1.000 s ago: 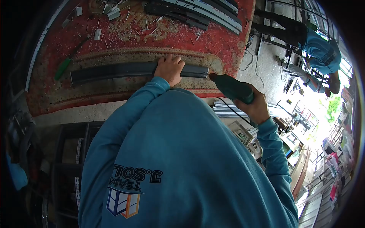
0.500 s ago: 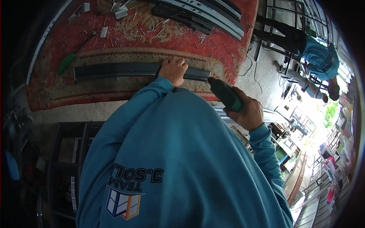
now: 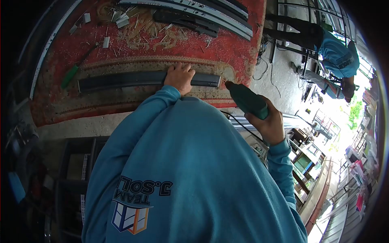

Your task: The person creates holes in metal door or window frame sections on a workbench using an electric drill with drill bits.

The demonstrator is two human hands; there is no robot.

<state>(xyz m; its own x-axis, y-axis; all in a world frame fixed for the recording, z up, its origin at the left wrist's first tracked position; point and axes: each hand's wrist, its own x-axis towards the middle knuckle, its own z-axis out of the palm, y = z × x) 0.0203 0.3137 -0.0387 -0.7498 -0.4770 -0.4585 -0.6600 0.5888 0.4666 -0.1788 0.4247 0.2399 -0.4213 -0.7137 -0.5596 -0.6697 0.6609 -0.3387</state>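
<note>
A long dark grey metal profile [image 3: 121,80] lies on the worn patterned mat. My left hand [image 3: 180,78] grips it right of its middle, fingers curled over the far edge. In my right hand [image 3: 270,122] is a green power tool [image 3: 248,100], its body pointing up and to the left. The tool's narrow tip is a short way right of the profile's right end, apart from it. A dark cord hangs below the tool. To the left of the profile lies a screwdriver [image 3: 71,76] with a green handle.
More dark profiles [image 3: 202,16] with printed white strips lie across the red mat [image 3: 235,48]. Small offcuts [image 3: 120,19] and shavings are scattered there. At the right, a person in a blue shirt [image 3: 338,54] bends over metal frames. Black framework [image 3: 77,141] stands at lower left.
My right hand has drawn the power tool back to the right, away from the profile's end. My left hand stays on the profile, which now shows a plainer face near its right end.
</note>
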